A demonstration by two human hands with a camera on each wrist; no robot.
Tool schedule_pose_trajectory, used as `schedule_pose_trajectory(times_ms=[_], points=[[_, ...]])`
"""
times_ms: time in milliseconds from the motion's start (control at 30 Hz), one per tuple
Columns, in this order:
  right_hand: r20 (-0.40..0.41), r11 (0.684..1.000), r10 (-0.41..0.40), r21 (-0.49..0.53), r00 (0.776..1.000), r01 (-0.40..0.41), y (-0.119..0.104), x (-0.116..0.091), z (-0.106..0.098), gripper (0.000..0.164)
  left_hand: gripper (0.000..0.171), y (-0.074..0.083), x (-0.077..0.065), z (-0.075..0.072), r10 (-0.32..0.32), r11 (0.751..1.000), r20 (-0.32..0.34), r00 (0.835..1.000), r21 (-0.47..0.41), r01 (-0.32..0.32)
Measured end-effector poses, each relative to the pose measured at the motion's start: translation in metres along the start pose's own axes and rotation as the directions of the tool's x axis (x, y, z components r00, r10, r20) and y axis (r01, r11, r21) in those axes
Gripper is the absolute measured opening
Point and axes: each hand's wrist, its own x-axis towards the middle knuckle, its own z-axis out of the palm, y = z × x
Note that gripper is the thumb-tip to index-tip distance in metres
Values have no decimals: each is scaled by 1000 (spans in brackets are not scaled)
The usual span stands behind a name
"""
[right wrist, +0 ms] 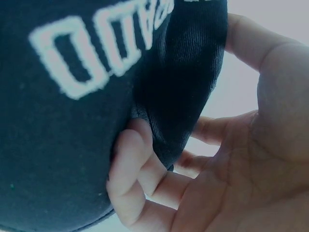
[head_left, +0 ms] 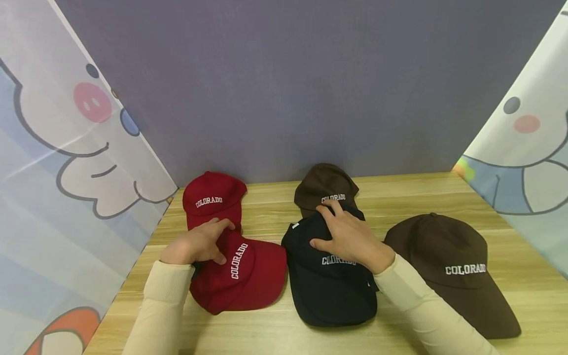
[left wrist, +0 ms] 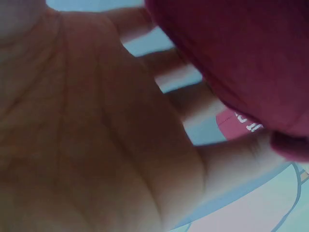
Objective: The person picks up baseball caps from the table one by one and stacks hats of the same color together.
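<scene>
My left hand (head_left: 199, 241) lies over the crown of the nearer red cap (head_left: 262, 266), thumb and forefinger spread apart. In the left wrist view its fingers (left wrist: 188, 104) stretch out straight, and the edge of the red cap (left wrist: 251, 53) hides their tips. My right hand (head_left: 348, 236) is over the crown of a black cap (head_left: 328, 296) whose brim points towards me. Bent fingers (right wrist: 130, 169) press the front of the black cap (right wrist: 53, 140) in the right wrist view, with others reaching behind its fabric. White lettering reading COLORADO marks both caps.
Behind the left hand sits another red cap (head_left: 210, 192). A brown cap (head_left: 324, 182) stands behind the black one, and a second brown cap (head_left: 443, 251) lies to the right, beyond my right sleeve. A grey wall (head_left: 310, 88) backs the wooden table (head_left: 412, 192); printed cartoon sheets (head_left: 66, 162) flank it.
</scene>
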Motion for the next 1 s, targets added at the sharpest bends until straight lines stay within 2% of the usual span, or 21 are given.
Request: schedule_pose_trajectory(times_ms=[133,267,433,533,833,867,933,1000], points=[[-3,1000,-3,-2,1000,3,0,0,0,81,68,1,1,-1,71,997,-18,997,-2,-71],[-5,1000,-8,-2,1000,8,1,1,1,82,64,7,4,3,183,983,-55,982,25,-181],[2,1000,-7,1,1000,7,1,1,1,82,62,19,9,11,322,946,-78,943,43,-320],[3,1000,-1,8,1000,1,1,0,0,81,62,26,11,13,376,926,-86,922,47,-374],[-14,1000,-5,20,1000,6,0,-1,0,80,66,36,15,16,484,875,-98,869,41,-483],[-18,1000,-10,22,1000,11,-1,-1,0,80,66,36,15,16,488,872,-99,867,40,-487],[-25,999,-21,29,999,22,-1,-1,1,79,66,37,14,16,473,881,-103,875,36,-471],[-40,999,-38,36,998,40,-2,-1,1,78,66,36,12,15,417,909,-104,903,29,-417]])
